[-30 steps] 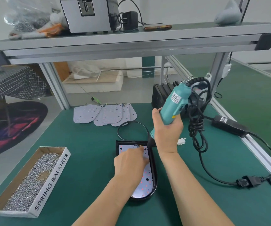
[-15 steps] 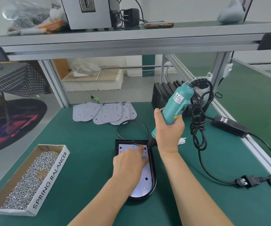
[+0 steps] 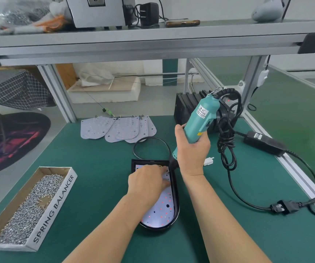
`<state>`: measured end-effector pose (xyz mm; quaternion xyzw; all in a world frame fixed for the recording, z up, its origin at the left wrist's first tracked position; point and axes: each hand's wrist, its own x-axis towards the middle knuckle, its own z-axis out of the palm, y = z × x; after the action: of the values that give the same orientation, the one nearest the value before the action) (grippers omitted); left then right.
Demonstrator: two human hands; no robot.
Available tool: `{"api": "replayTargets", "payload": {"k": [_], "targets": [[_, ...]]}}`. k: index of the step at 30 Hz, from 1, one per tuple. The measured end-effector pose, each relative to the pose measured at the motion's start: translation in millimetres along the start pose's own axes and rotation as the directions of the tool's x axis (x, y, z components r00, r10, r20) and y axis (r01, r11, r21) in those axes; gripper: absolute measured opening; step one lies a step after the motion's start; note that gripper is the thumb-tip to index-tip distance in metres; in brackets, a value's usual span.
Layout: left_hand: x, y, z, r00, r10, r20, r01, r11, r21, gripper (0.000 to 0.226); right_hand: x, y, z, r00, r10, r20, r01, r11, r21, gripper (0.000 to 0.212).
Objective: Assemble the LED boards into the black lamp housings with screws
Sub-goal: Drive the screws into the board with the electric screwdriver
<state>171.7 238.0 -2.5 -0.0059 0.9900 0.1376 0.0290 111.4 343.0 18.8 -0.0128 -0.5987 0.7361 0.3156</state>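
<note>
The right hand (image 3: pixel 191 149) is clamped round the teal electric screwdriver (image 3: pixel 202 118), its bit angled down to the far right corner of the LED board (image 3: pixel 160 213); that board lies inside the black lamp housing (image 3: pixel 177 204), directly under the left hand (image 3: pixel 147 184); the left fingers bunch at the bit's tip, and I cannot tell whether they pinch a screw; the 2 hands sit close together, just apart; a box of screws (image 3: pixel 54 207) stands well left of the left hand; spare LED boards (image 3: pixel 115 128) lie beyond it.
</note>
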Motion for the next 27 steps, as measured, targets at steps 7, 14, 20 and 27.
{"api": "replayTargets", "payload": {"k": [7, 14, 20, 27], "targets": [[0.0, -12.1, 0.6, 0.999, 0.029, 0.014, -0.030, 0.998, 0.064, 0.049, -0.6, -1.0, 1.0, 1.000, -0.012, 0.010, 0.012, 1.000, 0.006, 0.016], [0.6, -8.9, 0.9, 1.000, 0.014, -0.001, -0.014, 1.000, 0.015, 0.043, -4.2, -0.7, 1.5, 0.999, -0.024, 0.040, 0.025, 1.000, -0.019, 0.017], [-1.3, -8.4, -1.0, 1.000, -0.002, 0.005, 0.002, 1.000, -0.028, 0.036, -7.4, 0.6, 5.6, 0.993, -0.050, 0.111, 0.056, 0.997, -0.050, 0.031], [-1.1, -6.0, -2.0, 1.000, 0.002, 0.013, -0.002, 1.000, -0.012, 0.034, -9.2, 4.5, 10.1, 0.992, -0.015, 0.123, 0.025, 0.997, -0.075, 0.035]]}}
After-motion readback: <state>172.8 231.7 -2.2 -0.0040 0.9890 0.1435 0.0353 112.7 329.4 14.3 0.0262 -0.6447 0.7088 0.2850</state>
